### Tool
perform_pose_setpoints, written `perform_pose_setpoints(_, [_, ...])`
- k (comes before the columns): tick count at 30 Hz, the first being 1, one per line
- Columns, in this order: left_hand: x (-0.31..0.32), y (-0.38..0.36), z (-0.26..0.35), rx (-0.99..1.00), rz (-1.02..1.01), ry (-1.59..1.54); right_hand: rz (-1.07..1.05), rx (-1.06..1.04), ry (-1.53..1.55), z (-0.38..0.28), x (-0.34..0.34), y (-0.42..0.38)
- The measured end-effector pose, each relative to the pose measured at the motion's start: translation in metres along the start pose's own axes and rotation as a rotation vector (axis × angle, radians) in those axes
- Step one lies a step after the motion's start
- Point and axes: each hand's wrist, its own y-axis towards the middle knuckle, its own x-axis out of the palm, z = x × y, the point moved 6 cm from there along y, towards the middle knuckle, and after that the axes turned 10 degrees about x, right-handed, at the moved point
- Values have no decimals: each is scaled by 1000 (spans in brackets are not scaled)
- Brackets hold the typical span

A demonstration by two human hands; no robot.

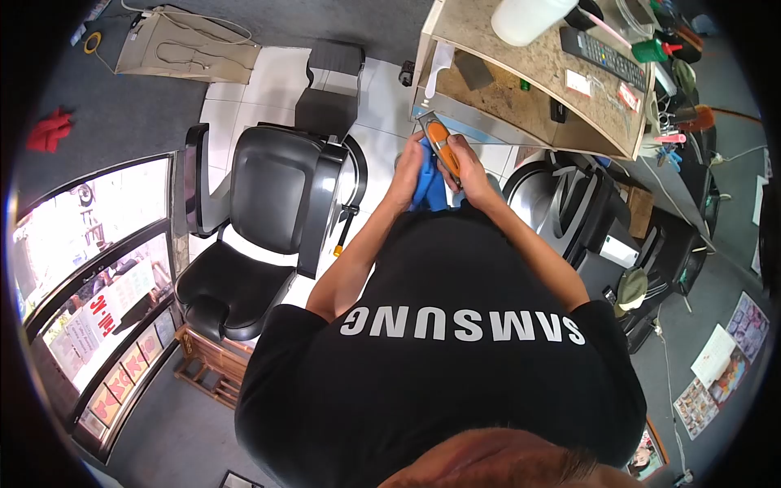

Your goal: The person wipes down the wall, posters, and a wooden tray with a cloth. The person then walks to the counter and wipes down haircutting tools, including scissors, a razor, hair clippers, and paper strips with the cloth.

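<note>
An orange hair clipper (440, 145) with a metal blade end lies tilted in my right hand (472, 171), whose fingers are wrapped round its body. My left hand (406, 175) is closed on a bunched blue cloth (431, 189), which hangs between the two hands. The cloth and the clipper are side by side, close together, in front of my black shirt. Part of the cloth is hidden behind the clipper and my fingers.
A wooden shelf unit (529, 58) stands just beyond my hands, with a remote control (602, 57) and a white container (529, 18) on top. Black barber chairs stand left (272, 191) and right (598, 211). Windows (102, 268) line the far left.
</note>
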Motion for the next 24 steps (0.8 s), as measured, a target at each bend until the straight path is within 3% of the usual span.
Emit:
perform_pose_setpoints(1, [3, 2, 9, 39, -11, 94, 50, 1, -60, -1, 2, 1])
perform_pose_setpoints(2, [8, 2, 16, 77, -19, 189, 154, 10, -386, -13, 7, -4])
perform_pose_setpoints(3, [12, 5, 24, 120, -26, 284, 156, -253, -594, -20, 10, 0])
perform_pose_setpoints(4, [5, 6, 22, -12, -10, 205, 152, -524, -797, -26, 18, 1])
perform_pose_setpoints(9, [-2, 1, 28, 30, 212, -47, 20, -204, -539, -31, 21, -1])
perform_pose_setpoints(10, [-1, 3, 34, 72, 251, -104, 157, -183, -512, -27, 17, -1])
perform_pose_setpoints(13, [-12, 16, 31, 119, 336, -322, 208, -230, -203, -15, 3, 15])
perform_pose_setpoints(14, [-11, 18, 36, 114, 341, -365, 60, -51, -71, -3, 4, 20])
perform_pose_setpoints(17, [-4, 28, 45, 96, 317, -468, -129, -34, 87, 10, 25, 17])
perform_pose_setpoints(21, [8, 28, 52, 78, 256, -523, -208, -131, 154, 15, 19, 26])
perform_pose_setpoints(24, [10, 30, 33, 62, 183, -625, -94, -202, -101, 37, 9, 37])
